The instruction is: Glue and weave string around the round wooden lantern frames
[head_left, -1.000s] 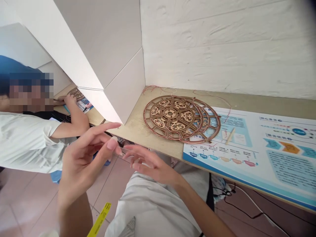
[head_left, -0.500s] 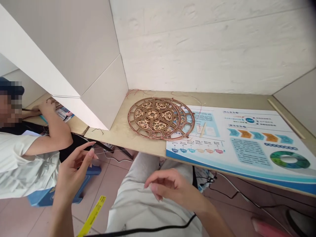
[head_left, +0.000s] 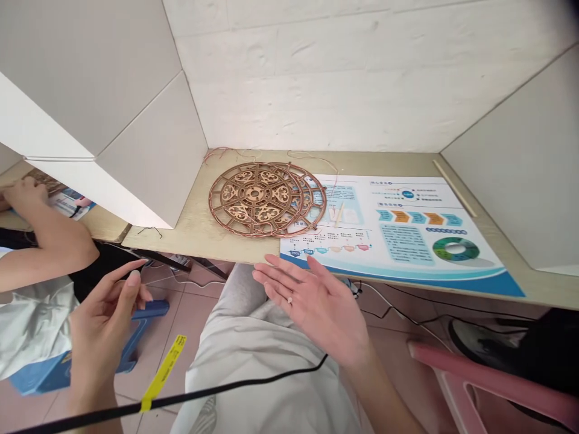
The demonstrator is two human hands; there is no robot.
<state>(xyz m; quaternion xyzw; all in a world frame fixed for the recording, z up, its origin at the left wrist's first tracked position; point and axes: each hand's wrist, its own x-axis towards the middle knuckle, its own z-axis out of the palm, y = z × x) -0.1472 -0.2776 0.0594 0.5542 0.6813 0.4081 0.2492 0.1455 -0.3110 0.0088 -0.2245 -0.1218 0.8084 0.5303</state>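
Note:
On the left, my left hand [head_left: 106,316] is raised in front of the table edge. Its thumb and fingers pinch a fine pale thread [head_left: 159,278], which runs off to the right and is hard to follow. My right hand [head_left: 312,301] is held palm up over my lap, fingers stretched out. A small shiny thing [head_left: 290,299] shows at the base of one finger; whether it is a ring or a bead I cannot tell. Beyond the hands, overlapping round brown openwork panels [head_left: 254,194] with copper-coloured wire around their rims lie flat on the table.
A printed poster [head_left: 407,241] covers part of the wooden table [head_left: 190,241], with a small pale stick [head_left: 338,215] on it. White partitions [head_left: 149,144] stand at both sides. Another person's arm [head_left: 58,241] is at far left. A black cable [head_left: 217,389] crosses my lap; a pink stool [head_left: 488,374] stands right.
My right hand has turned from half curled to palm up with fingers stretched. My left hand keeps its pinch. The view has shifted, so the table and panels appear further left and slightly higher.

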